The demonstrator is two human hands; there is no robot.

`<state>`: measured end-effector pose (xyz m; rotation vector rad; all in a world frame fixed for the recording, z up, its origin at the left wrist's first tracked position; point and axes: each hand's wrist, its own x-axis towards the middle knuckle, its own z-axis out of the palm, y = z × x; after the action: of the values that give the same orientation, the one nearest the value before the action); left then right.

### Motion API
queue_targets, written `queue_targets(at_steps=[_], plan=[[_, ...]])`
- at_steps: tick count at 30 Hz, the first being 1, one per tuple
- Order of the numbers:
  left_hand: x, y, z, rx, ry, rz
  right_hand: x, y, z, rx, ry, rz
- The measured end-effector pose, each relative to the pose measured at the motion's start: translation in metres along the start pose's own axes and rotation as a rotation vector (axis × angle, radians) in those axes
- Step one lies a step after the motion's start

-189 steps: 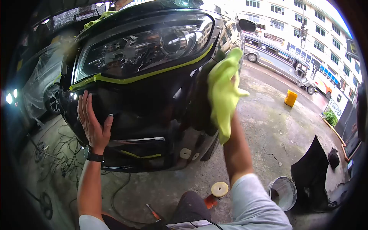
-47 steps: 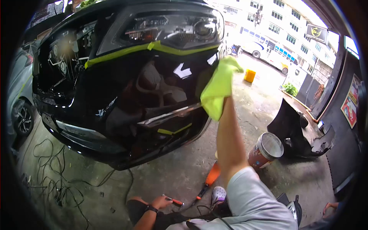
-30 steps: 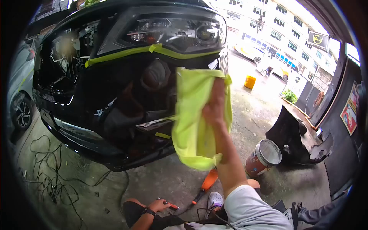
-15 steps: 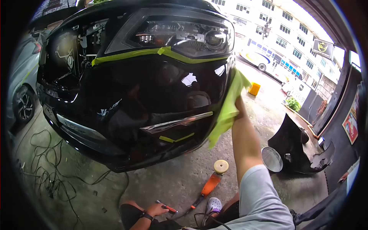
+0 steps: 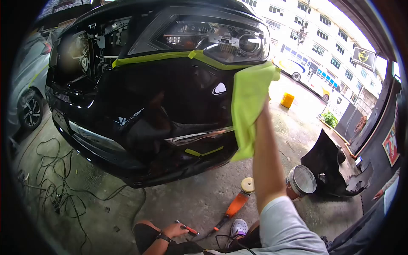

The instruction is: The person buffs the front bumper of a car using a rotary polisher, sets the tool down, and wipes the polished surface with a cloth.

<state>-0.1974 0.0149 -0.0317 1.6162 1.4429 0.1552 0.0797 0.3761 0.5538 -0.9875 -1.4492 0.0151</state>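
A yellow-green microfiber cloth [image 5: 248, 102] lies against the right corner of a glossy black car bumper [image 5: 187, 97], just under the headlight [image 5: 212, 38]. My right hand [image 5: 265, 106] has hold of this cloth; its fingers are hidden by the fabric. Low in view, by my knee, my left hand [image 5: 173, 230] is closed around a slim red and black tool [image 5: 188, 228] with a silvery end, whose kind I cannot make out. Yellow-green masking tape [image 5: 153, 58] runs along the headlight's lower edge, and a short strip [image 5: 204, 151] sits lower on the bumper.
An orange polisher [image 5: 237, 204] with a pale round pad lies on the concrete. Right of my arm are a bucket [image 5: 302, 180] and a black car panel [image 5: 325, 165]. Cables [image 5: 59, 182] tangle at left. A person's hand [image 5: 378, 194] shows at the right edge.
My right hand and the cloth have moved left and up, from the bumper's side edge onto its front face. The view has shifted slightly. My left hand keeps its hold.
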Motion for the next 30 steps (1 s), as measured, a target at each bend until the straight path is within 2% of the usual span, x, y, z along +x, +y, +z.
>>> queue_targets(at_steps=[4,8,10,11,13,14,15,16,18,19,21,22,26,30], plan=[[0.009,-0.001,0.001,0.069,-0.004,-0.029,-0.106,-0.105,0.065,-0.250,0.016,-0.282],[0.008,0.007,-0.002,0.105,-0.031,-0.020,-0.178,-0.222,0.129,-0.182,-0.229,-0.575],[0.017,0.004,0.002,0.085,-0.041,-0.032,-0.197,-0.246,0.138,-0.103,-0.358,-0.730],[0.018,-0.001,0.006,0.062,-0.049,-0.042,-0.200,-0.242,0.136,-0.097,-0.440,-0.724],[0.017,-0.001,0.004,0.066,-0.042,-0.029,-0.196,-0.212,0.109,-0.128,-0.654,-0.613],[0.013,-0.002,0.003,0.071,-0.037,-0.013,-0.188,-0.175,0.092,-0.013,-0.691,-0.444],[0.013,-0.003,0.003,0.059,-0.026,-0.024,-0.170,-0.141,0.063,-0.041,-0.527,-0.394],[0.012,-0.002,0.002,0.067,-0.013,-0.018,-0.145,-0.102,0.046,-0.237,-0.232,-0.491],[0.001,0.005,-0.007,0.033,0.035,-0.055,-0.085,-0.045,0.006,-0.476,-0.048,-0.503],[-0.008,0.011,-0.015,0.028,0.032,-0.029,-0.050,0.003,0.009,-0.350,0.064,-0.556],[-0.024,0.014,-0.022,-0.001,0.059,-0.013,-0.022,-0.033,-0.017,0.033,-0.265,0.095],[-0.030,0.015,-0.024,-0.021,0.075,-0.012,-0.027,-0.039,-0.019,0.026,-0.234,0.164],[-0.037,0.016,-0.033,-0.046,0.094,-0.037,-0.128,-0.127,0.049,-0.318,-0.112,-0.337],[-0.028,0.014,-0.035,-0.120,0.078,-0.039,-0.220,-0.224,0.124,-0.489,-0.372,-0.790]])
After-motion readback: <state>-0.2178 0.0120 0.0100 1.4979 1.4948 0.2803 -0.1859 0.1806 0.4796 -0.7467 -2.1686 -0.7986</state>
